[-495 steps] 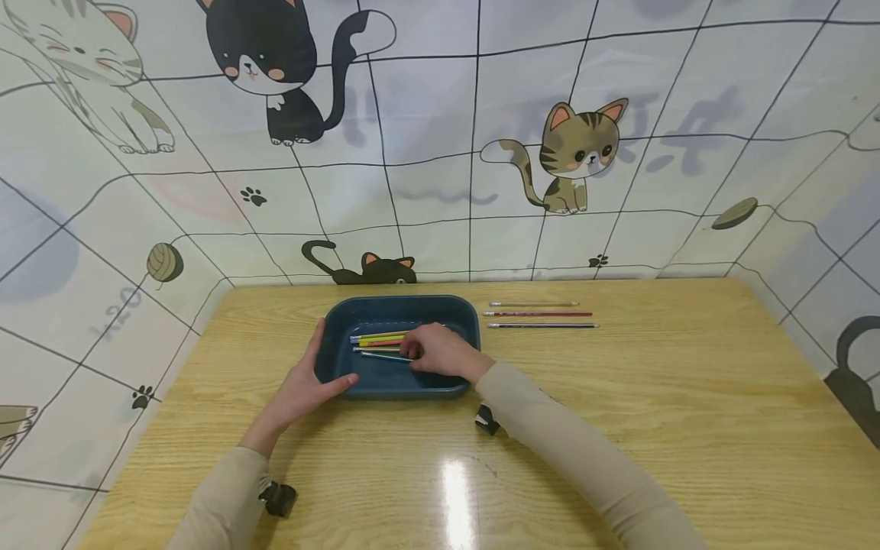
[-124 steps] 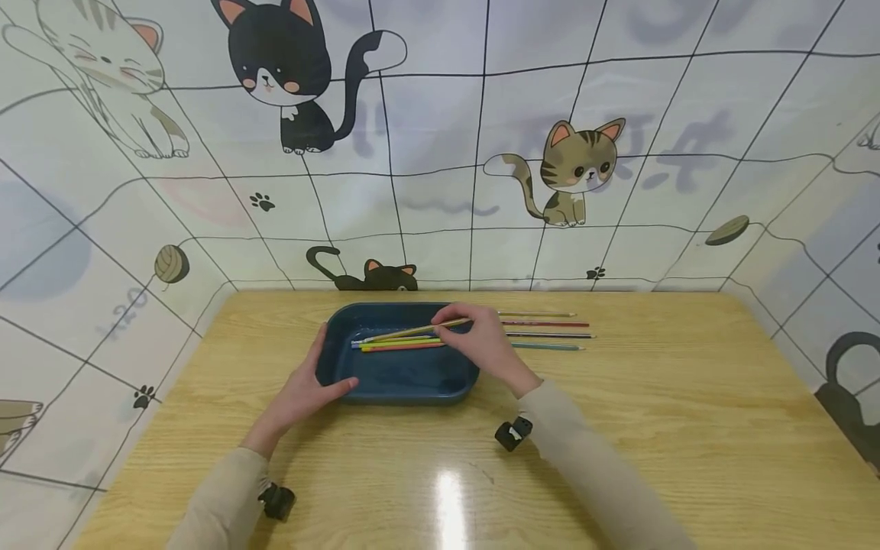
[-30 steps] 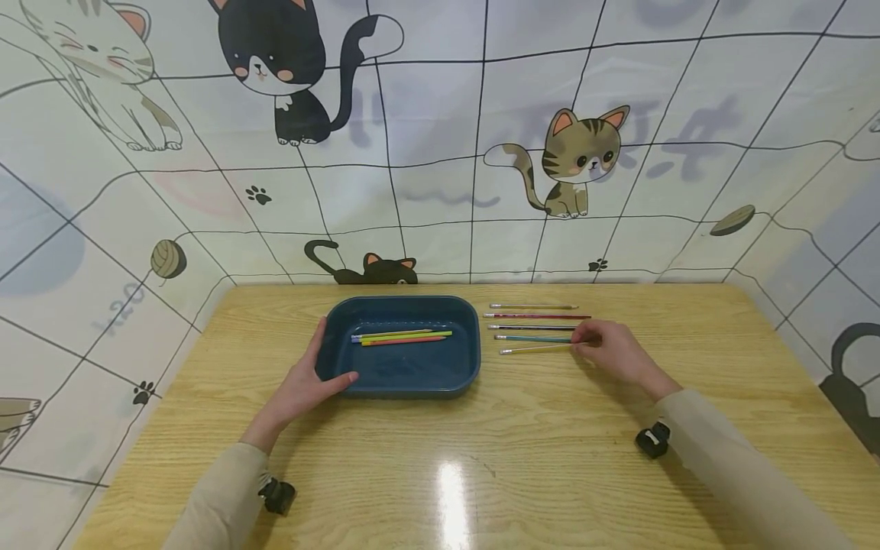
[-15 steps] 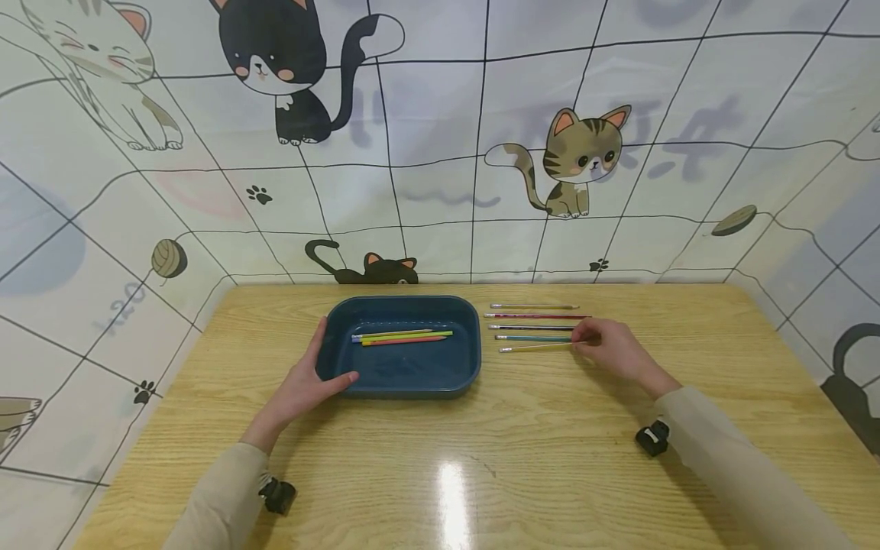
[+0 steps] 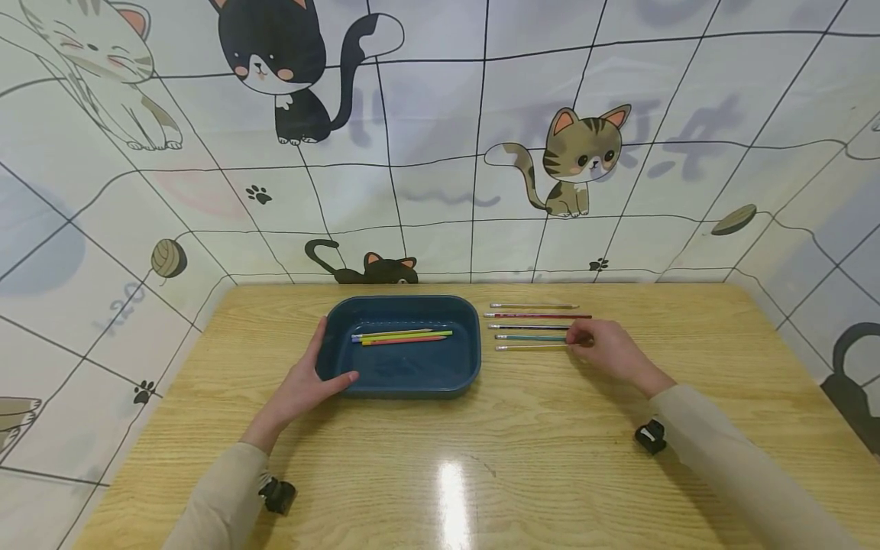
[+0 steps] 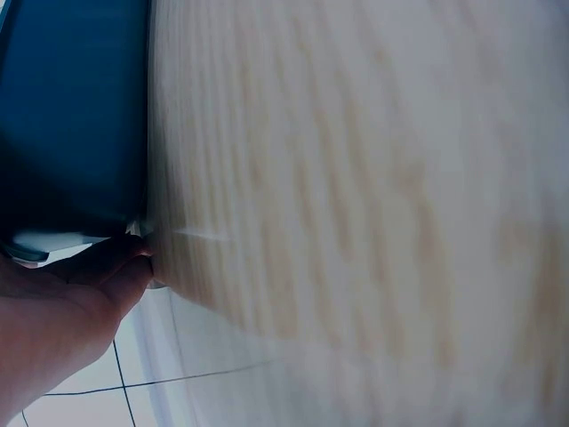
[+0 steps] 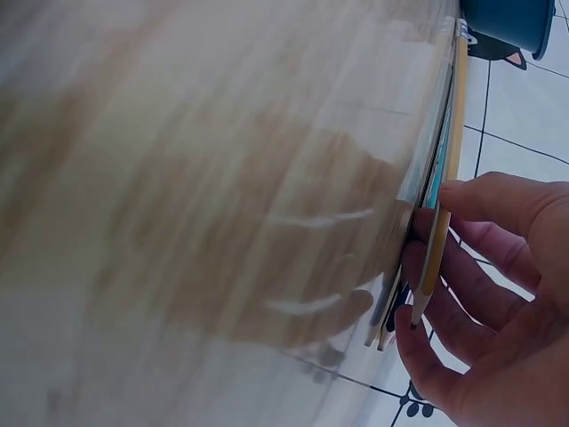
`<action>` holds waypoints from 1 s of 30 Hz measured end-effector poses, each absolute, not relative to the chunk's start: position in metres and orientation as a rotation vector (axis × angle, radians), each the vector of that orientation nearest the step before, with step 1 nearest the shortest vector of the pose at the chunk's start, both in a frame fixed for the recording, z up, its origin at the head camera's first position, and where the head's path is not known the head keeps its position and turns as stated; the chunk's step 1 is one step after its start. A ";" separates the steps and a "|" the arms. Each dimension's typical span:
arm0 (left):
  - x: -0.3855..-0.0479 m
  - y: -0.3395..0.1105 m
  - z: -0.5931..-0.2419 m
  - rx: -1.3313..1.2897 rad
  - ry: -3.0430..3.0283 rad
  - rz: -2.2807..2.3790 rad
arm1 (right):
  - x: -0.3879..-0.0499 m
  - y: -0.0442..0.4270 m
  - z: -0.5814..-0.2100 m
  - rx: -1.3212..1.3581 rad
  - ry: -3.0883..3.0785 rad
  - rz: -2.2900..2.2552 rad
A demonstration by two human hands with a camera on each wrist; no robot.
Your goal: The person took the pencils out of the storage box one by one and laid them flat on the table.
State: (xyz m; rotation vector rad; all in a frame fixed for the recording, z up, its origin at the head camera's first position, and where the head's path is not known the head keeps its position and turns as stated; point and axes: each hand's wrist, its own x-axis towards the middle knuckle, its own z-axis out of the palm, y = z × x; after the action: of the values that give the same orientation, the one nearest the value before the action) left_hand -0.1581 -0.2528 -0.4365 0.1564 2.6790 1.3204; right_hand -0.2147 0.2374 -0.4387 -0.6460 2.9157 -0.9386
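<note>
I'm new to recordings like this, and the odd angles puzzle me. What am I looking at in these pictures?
There is no machine here, just a person's two bare hands. The wide picture comes from a camera worn on the head; the two tilted close-ups come from a camera on each wrist. On the wooden table, in front of a cat-print backdrop, stands a blue tray with a few pencils inside. To its right, four pencils in a row lie side by side. The left hand holds the tray's left end, thumb over the rim. The right hand holds a yellow pencil near its pointed end, beside that row.
</note>
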 end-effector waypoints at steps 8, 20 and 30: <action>-0.157 -0.252 -0.435 0.157 2.671 1.336 | -0.217 0.235 -0.439 -0.620 2.902 -0.896; -0.158 -0.253 -0.436 0.160 2.676 1.322 | -0.217 0.232 -0.438 -0.610 2.894 -0.869; -0.157 -0.252 -0.433 0.152 2.665 1.324 | -0.220 0.233 -0.441 -0.628 2.891 -0.813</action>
State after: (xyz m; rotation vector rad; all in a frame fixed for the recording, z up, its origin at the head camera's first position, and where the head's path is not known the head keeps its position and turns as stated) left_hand -0.1574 -0.2522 -0.4332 0.1517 2.6651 1.3243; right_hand -0.2205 0.2328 -0.4414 -0.6281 2.8906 -0.8132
